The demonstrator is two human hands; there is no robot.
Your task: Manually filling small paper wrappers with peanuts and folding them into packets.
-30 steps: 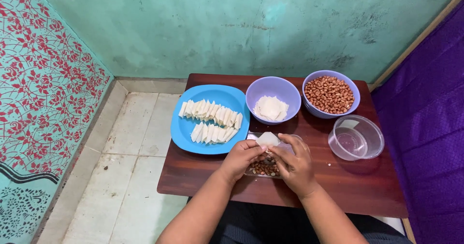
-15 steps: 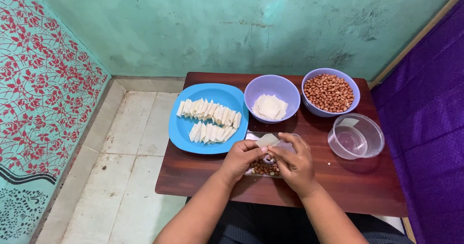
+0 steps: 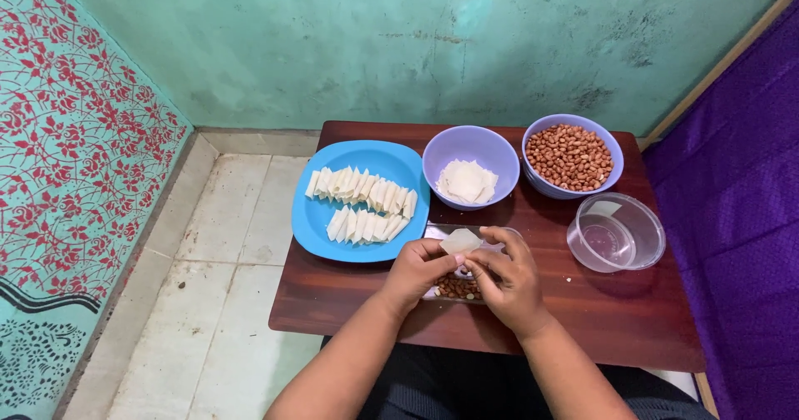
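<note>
Pale square wrapper (image 3: pixel 460 241), centre frame, corner pointing upper left, no clear long axis; pinched between left hand (image 3: pixel 419 268) and right hand (image 3: pixel 509 277) fingertips.

The counter (image 3: pixel 349 303) is a low, dark reddish-brown wooden surface. Resting directly on it: a blue plate (image 3: pixel 312 220) at left, two lilac bowls (image 3: pixel 441 149) (image 3: pixel 616 149) along the far edge, a clear plastic container (image 3: pixel 645 224) at right, and a small clear tray (image 3: pixel 437 232) near the front centre.
</note>
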